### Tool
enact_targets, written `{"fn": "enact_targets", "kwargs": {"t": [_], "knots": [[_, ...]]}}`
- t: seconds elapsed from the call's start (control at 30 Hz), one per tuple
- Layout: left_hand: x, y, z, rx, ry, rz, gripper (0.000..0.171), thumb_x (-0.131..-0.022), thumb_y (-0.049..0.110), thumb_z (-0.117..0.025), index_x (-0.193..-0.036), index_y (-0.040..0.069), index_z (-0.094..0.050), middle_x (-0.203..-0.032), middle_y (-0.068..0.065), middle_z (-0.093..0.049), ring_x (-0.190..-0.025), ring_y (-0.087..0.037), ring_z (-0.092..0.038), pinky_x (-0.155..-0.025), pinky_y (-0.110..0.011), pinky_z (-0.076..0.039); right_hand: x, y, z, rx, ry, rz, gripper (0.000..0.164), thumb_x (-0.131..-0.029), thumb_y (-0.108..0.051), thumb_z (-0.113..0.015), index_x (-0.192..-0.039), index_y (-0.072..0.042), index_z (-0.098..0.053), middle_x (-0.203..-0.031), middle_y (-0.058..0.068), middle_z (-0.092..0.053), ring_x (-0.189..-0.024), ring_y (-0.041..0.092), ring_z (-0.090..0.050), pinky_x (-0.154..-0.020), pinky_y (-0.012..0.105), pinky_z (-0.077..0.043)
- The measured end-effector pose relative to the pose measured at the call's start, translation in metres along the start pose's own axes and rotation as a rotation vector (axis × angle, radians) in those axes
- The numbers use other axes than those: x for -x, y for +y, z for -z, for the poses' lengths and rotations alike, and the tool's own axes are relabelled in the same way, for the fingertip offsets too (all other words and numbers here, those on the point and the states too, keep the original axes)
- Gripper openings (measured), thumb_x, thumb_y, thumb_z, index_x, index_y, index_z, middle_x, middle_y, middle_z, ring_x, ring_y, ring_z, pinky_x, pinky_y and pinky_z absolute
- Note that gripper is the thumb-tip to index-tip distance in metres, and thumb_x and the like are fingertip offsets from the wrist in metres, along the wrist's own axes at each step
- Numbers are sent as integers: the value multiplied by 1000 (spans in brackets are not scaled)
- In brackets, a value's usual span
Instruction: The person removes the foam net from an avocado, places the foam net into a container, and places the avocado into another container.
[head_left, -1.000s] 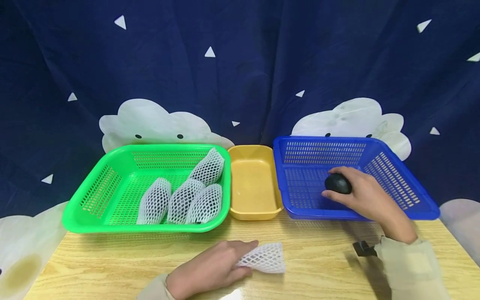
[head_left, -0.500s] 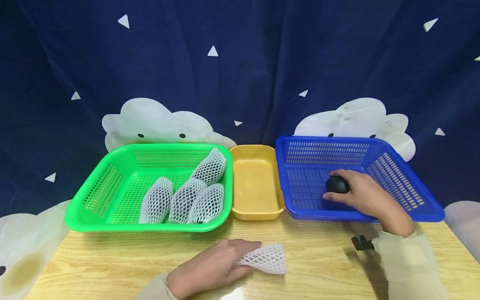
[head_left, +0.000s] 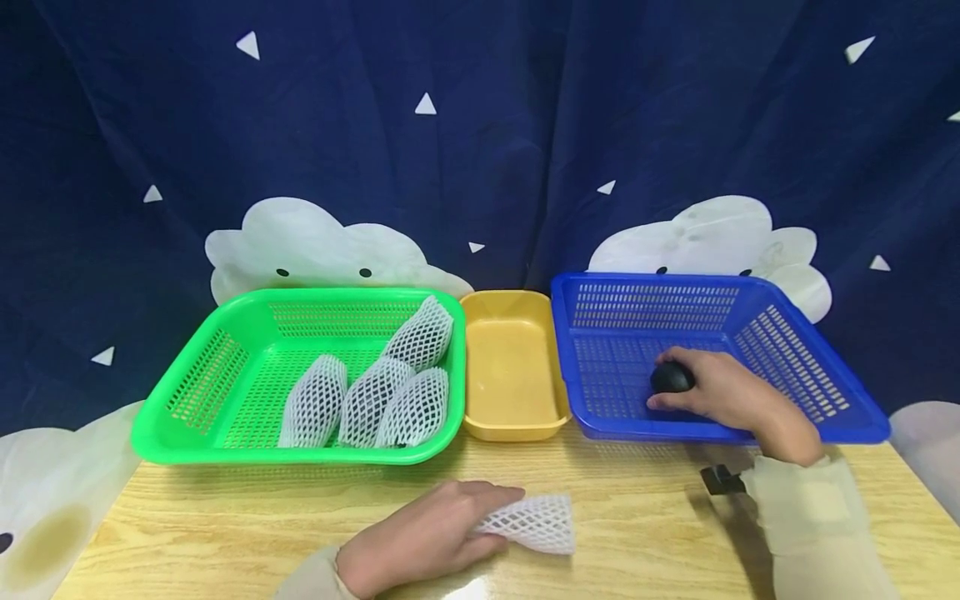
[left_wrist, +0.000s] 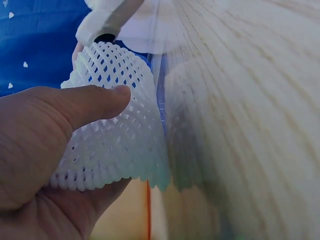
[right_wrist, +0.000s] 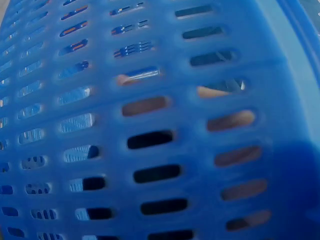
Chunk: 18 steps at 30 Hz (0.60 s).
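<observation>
A white foam fruit net (head_left: 528, 523) lies sideways above the wooden table, pinched by my left hand (head_left: 427, 537). In the left wrist view, the thumb presses on the mesh sleeve (left_wrist: 112, 132), whose wide end faces away from the palm. My right hand (head_left: 731, 396) reaches over the front rim into the blue basket (head_left: 611, 367) and grips a smooth, black, rounded object (head_left: 671, 377). Its exact kind is not clear. The right wrist view is filled by the basket's slotted wall (right_wrist: 110, 110); fingers and the dark object show only through the slots.
At left, a green basket (head_left: 251, 392) holds several dark items in white foam nets (head_left: 313, 404). Between the baskets sits a yellow tray (head_left: 510, 367). A dark blue curtain (head_left: 480, 150) hangs behind the table (head_left: 225, 525).
My right hand has come slightly lower and nearer in the blue basket, with the black object in its fingers. The left hand and its foam net have barely moved.
</observation>
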<state>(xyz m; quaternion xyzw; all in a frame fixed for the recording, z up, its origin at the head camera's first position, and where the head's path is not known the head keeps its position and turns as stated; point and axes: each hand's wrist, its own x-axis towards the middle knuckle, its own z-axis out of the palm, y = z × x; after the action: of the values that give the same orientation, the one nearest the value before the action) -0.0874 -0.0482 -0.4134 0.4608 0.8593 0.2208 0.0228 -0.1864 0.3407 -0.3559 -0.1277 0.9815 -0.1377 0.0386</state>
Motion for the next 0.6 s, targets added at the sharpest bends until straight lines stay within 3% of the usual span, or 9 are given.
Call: {"fn": "enact_targets", "kwargs": {"t": [0.13, 0.33, 0.6], "knots": [[0, 0, 0, -1, -6, 1, 48, -95, 33, -60, -138, 13, -53, -128, -1, -67, -116, -12, -65, -99, -26, -53, -1, 1, -1, 10, -21, -7, 61, -75, -52, -77, -116, -10, -62, -104, 9, -70, -92, 25, -62, -73, 39, -49], [0, 1, 0, -2, -7, 6, 48, -95, 34, -60, -138, 13, -53, -128, -1, -67, -116, -12, -65, -99, -26, -53, -1, 1, -2, 0, -98, -33, 66, -73, -58, -76, -117, -11, -62, -106, 12, -70, -97, 30, -63, -78, 48, -50], [1, 2, 0, 2, -16, 11, 48, -95, 33, -59, -138, 13, -53, -129, -1, -66, -117, -12, -65, -99, -26, -53, -2, 2, -3, 0, -143, -50, 67, -73, -58, -76, -118, -12, -61, -107, 13, -69, -97, 30, -62, -77, 47, -50]]}}
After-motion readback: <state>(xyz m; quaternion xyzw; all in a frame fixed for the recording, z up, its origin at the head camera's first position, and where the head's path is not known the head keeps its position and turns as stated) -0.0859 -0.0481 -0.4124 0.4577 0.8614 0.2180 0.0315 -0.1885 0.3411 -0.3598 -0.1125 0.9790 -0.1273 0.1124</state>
